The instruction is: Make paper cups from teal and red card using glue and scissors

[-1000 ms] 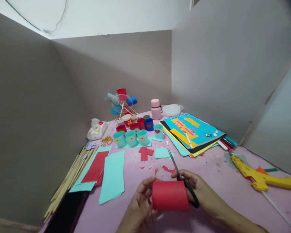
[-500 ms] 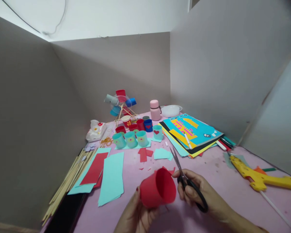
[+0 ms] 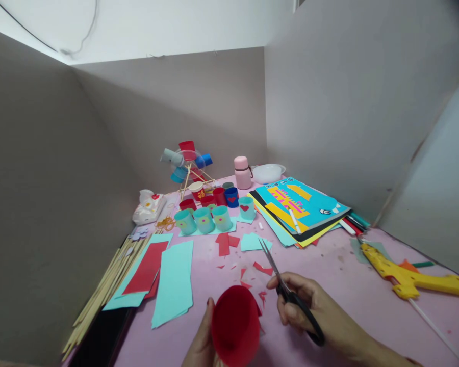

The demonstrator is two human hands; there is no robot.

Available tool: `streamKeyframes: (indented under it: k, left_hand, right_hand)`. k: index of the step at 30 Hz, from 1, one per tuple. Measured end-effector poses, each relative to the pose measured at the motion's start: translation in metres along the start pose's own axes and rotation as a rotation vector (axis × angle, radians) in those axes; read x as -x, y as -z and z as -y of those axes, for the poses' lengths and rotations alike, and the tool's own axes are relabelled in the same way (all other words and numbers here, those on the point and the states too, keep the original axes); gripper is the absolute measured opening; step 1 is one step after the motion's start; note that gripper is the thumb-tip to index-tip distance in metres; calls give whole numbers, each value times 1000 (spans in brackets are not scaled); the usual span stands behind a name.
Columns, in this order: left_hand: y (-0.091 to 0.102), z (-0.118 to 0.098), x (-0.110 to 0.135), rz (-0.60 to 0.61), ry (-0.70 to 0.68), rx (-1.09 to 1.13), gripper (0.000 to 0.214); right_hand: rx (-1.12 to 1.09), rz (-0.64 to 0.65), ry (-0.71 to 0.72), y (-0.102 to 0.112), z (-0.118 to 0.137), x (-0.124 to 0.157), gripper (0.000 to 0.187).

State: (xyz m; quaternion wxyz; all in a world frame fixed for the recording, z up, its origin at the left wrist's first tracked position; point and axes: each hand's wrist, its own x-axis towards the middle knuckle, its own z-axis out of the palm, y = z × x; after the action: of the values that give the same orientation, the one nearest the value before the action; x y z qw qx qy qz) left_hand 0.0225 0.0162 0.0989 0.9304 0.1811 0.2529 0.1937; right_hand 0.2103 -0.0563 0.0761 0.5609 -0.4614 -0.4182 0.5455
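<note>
My left hand (image 3: 203, 339) is wrapped round a rolled red paper cup (image 3: 235, 324), whose open end is tipped up toward me near the bottom edge of the view. Just right of it, my right hand (image 3: 304, 306) grips black-handled scissors (image 3: 290, 290), their closed blades pointing up and away over the pink table (image 3: 340, 270). Small red paper scraps (image 3: 262, 268) lie on the table just beyond the cup.
Teal and red paper sheets (image 3: 164, 275) and wooden sticks (image 3: 103, 293) lie at the left. Several small paper cups (image 3: 210, 209), a paper wheel model (image 3: 185, 163) and a pink bottle (image 3: 243, 172) stand behind. A coloured paper stack (image 3: 298, 209) and a yellow glue gun (image 3: 409, 278) are right.
My left hand has turned the red cup from lying sideways to open end facing me and lowered it. The scissors have come away from the cup and sit to its right.
</note>
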Motion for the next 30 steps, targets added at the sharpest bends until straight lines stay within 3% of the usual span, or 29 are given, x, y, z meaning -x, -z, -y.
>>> streamKeyframes:
  k: [5, 10, 18, 24, 30]
  left_hand:
    - [15, 4, -8, 54, -14, 6, 33]
    - [23, 10, -14, 6, -154, -177, 35]
    - [21, 9, -13, -45, -156, -253, 42]
    - [19, 7, -14, 34, -159, -222, 42]
    - [22, 9, -15, 19, -176, -228, 44]
  right_hand:
    - [-69, 25, 78, 1, -6, 2, 66]
    - [-63, -14, 69, 2, -9, 4, 61]
    - [60, -74, 38, 3, -6, 3, 48]
    - [76, -136, 19, -1, -1, 1, 36]
    - [1, -125, 96, 0, -8, 2, 42]
